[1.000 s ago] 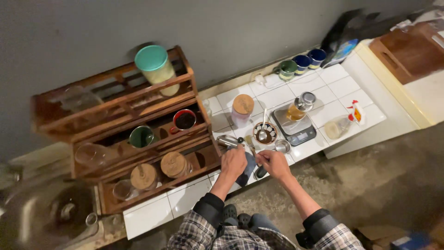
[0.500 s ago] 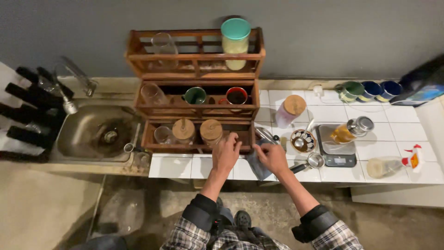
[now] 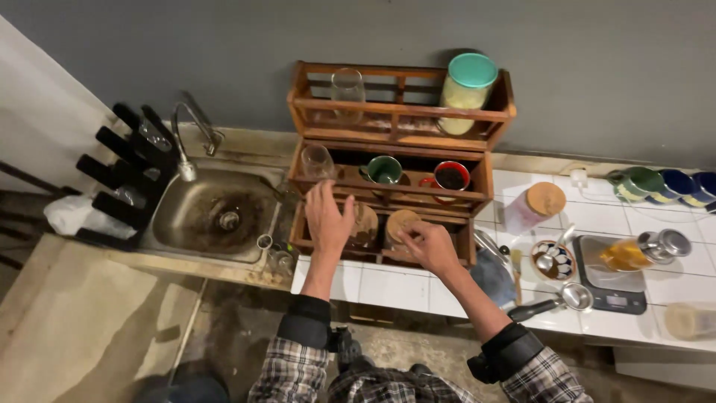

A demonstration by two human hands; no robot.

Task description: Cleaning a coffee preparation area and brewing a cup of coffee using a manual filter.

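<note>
Head view, looking down: left hand (image 3: 328, 218) is spread flat, fingers apart, hovering at the lowest shelf of the three-tier brown wooden rack (image 3: 395, 153); whether it touches anything cannot be told. Directly right of its fingertips, on that same bottom shelf, stands a round cork-lidded jar (image 3: 365, 224). Right hand (image 3: 431, 246) is curled, fingers drawn together at a second round cork-lidded jar (image 3: 401, 225) on the rack's bottom shelf; whether it actually grips the lid cannot be told.

On the rack's middle shelf stand a clear drinking glass (image 3: 317, 160) at the left end, a green mug (image 3: 385, 170) at centre, and a red mug (image 3: 450, 177) with dark contents at the right end. On the rack's top shelf stand an upturned clear glass (image 3: 347, 92) and a tall jar with a teal lid (image 3: 466, 91).

Left of the rack lies a stainless steel sink (image 3: 216, 213) with a curved tap (image 3: 192, 134). Right of the rack, on the white tiled counter (image 3: 388, 287), sit a cork-lidded container (image 3: 535, 206), a patterned small bowl (image 3: 553, 260), a small metal strainer (image 3: 576, 296) and a digital scale (image 3: 613, 274).
</note>
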